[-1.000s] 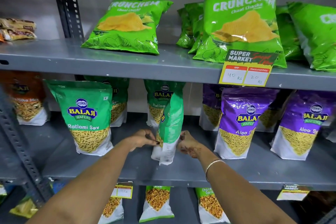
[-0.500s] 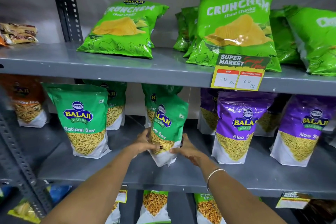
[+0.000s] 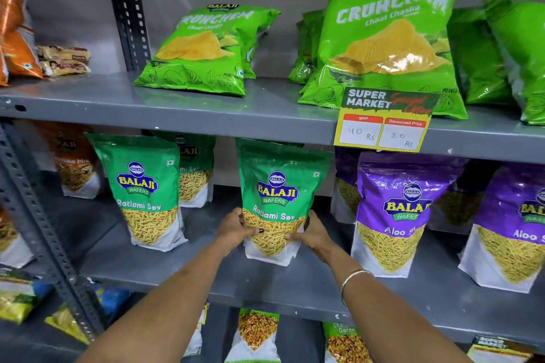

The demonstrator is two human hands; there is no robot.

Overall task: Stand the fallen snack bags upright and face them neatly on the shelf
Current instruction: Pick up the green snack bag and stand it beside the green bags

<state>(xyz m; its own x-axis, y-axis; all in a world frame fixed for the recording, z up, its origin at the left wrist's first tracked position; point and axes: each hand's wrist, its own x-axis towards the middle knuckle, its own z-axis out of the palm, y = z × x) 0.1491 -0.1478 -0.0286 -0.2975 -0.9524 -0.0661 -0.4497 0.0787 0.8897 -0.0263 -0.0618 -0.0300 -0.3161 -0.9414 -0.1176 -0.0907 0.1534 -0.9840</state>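
Item: green Ratlami Sev bag (image 3: 280,200), frame centre, upright, label forward on middle shelf (image 3: 295,283). Left hand (image 3: 236,230) and right hand (image 3: 317,233) clasped its lower sides, fingers wrapped.

We're clearly in a small supermarket: grey slotted-steel shelving (image 3: 182,109) stocked with rows of green Crunchem chip bags (image 3: 386,47), plus a yellow "Super Market" price tag (image 3: 383,121) reading 40 Rs, discounted 20.
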